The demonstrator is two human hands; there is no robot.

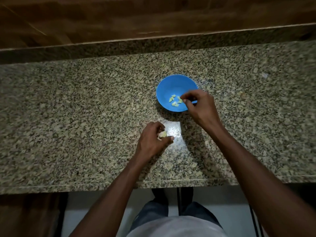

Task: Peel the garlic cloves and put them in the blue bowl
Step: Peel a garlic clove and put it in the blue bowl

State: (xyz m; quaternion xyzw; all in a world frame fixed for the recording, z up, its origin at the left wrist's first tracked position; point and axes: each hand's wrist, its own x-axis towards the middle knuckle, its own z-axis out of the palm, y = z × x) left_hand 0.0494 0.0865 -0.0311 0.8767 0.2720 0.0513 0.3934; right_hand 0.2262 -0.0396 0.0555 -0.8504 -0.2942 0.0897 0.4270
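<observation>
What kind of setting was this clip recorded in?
Most likely a home kitchen: a speckled granite countertop with a raised back ledge, a blue bowl holding peeled garlic cloves, and wooden panelling behind the counter.

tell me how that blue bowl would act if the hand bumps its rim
The blue bowl looks like thin plastic, so probably light. On the polished granite counter it would likely slide or tip. The few peeled cloves inside add little weight.
</observation>
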